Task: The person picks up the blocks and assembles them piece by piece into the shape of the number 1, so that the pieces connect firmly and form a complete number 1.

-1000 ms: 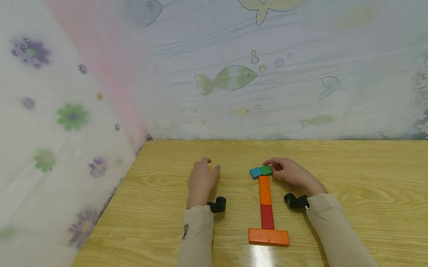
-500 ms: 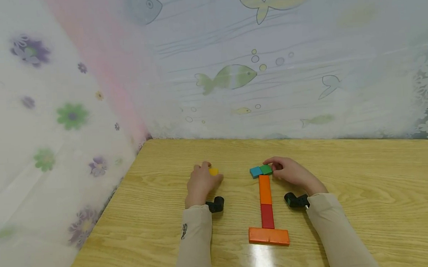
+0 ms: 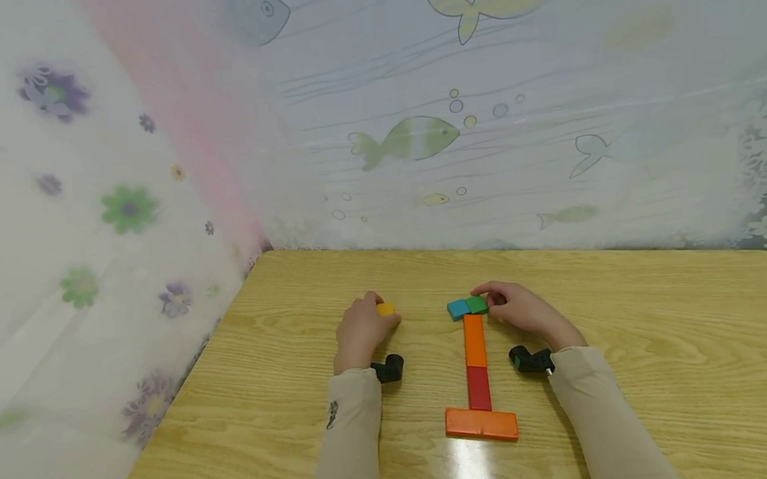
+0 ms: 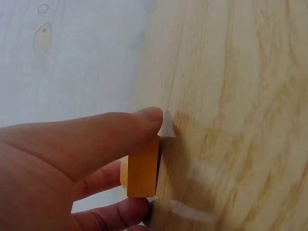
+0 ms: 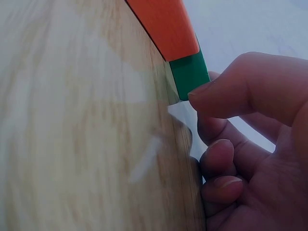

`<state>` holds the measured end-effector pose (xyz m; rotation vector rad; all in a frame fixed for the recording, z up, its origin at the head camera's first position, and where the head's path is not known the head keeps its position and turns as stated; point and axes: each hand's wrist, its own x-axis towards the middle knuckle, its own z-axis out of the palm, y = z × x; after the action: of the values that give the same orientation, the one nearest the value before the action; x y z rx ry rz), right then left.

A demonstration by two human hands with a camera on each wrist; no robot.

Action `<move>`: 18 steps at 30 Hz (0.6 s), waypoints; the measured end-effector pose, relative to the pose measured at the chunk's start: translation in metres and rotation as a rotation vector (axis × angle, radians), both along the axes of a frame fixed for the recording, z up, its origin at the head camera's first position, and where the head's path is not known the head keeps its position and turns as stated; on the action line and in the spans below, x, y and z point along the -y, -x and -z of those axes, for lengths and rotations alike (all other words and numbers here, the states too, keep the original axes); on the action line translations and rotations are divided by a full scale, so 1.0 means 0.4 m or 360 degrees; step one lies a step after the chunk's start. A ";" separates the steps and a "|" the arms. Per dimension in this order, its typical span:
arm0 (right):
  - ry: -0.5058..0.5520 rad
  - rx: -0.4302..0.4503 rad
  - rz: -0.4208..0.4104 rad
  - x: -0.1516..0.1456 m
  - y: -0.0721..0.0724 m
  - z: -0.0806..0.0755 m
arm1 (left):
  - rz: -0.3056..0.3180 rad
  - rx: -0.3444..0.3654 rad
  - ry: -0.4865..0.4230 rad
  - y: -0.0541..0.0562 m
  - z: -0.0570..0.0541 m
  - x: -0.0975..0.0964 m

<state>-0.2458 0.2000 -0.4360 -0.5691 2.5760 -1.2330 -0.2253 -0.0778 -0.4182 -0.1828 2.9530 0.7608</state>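
My left hand (image 3: 360,330) holds a small yellow block (image 3: 385,309) at the table's left-middle; in the left wrist view the thumb lies along one side of the yellow block (image 4: 143,171) and fingers are on the other. To its right, a blue block (image 3: 458,310) and a green block (image 3: 476,305) lie side by side. My right hand (image 3: 521,308) has thumb and index finger on the green block, the thumb at its end in the right wrist view, where the green block (image 5: 190,77) sits beyond an orange block (image 5: 166,29).
Below the blue and green blocks run an orange block (image 3: 474,340) and a red block (image 3: 478,388) in line, ending at a crosswise orange block (image 3: 481,424). All lie on a wood-grain table (image 3: 283,301). Patterned curtains (image 3: 521,148) rise behind and at the left.
My left hand has shifted slightly and closed around the yellow block, which now shows beside its fingers. The right hand and the row of blocks have stayed put.
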 end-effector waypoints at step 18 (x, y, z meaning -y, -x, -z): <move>0.0003 0.0027 0.0020 -0.001 0.003 0.010 | 0.0053 0.0092 -0.0007 0.004 -0.004 -0.009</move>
<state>-0.2472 0.2002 -0.4399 -0.5415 2.5686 -1.2393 -0.2270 -0.0741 -0.4168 -0.1522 2.8925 0.7447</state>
